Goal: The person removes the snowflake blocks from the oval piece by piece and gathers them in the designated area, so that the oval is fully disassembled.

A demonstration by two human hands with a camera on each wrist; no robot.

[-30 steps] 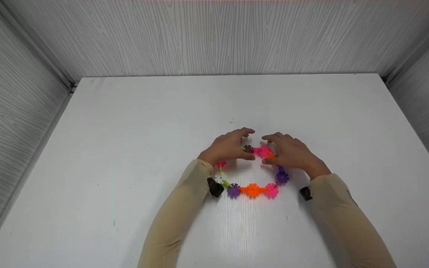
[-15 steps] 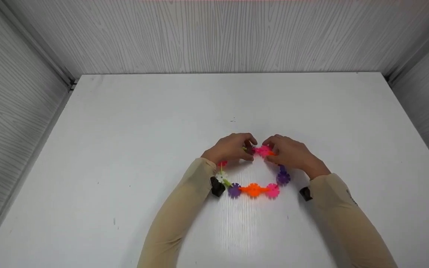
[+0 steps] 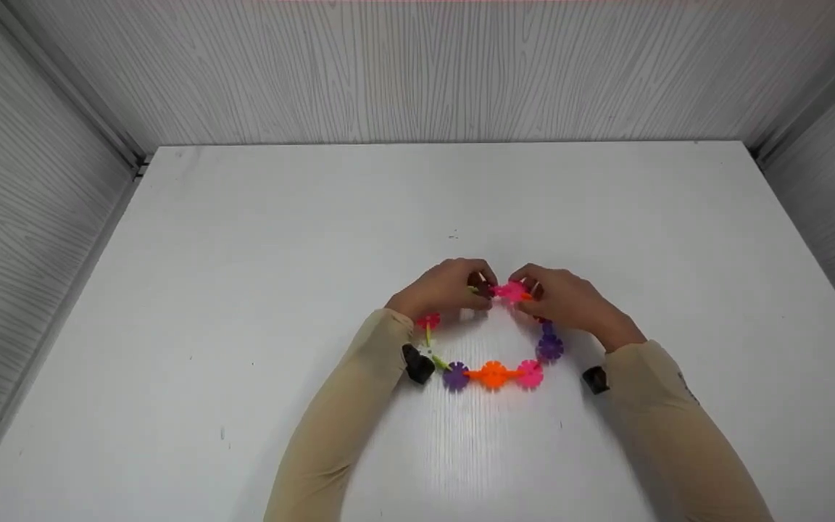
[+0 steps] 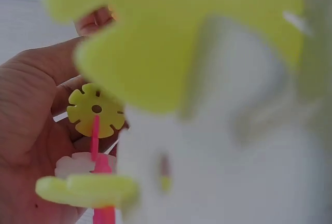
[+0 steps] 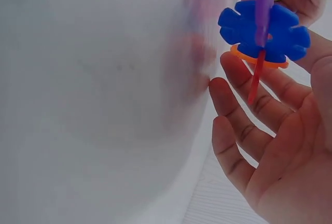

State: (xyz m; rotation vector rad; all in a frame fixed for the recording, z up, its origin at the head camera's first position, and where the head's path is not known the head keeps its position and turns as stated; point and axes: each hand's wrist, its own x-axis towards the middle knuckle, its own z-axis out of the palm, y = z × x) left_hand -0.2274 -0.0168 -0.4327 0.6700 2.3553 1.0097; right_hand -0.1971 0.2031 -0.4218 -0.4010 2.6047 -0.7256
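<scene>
A ring of slotted, flower-shaped plastic interlocking discs lies between the hands in the head view, with an orange disc [image 3: 493, 375] and a purple disc [image 3: 456, 376] on its near side. My left hand [image 3: 441, 288] pinches the dark brown disc [image 3: 486, 289] on the far side. Beside that, my right hand [image 3: 566, 299] holds the ring near a bright pink disc [image 3: 513, 291]. In the left wrist view, a yellow disc [image 4: 96, 111] hangs by the palm, and a blurred yellow one fills the top. A blue disc [image 5: 280, 32] shows above the right fingers [image 5: 233, 151].
A white tabletop [image 3: 280, 239] carries the ring, with grained panels [image 3: 417, 72] at the back and both sides. Black wrist cameras sit under each sleeve, the left one [image 3: 418, 365] close to the ring's left side.
Both hands' fingers have curled in from a spread pose onto the ring's far side. The ring's near edge has shifted slightly toward me, and the white disc at its left is now largely hidden.
</scene>
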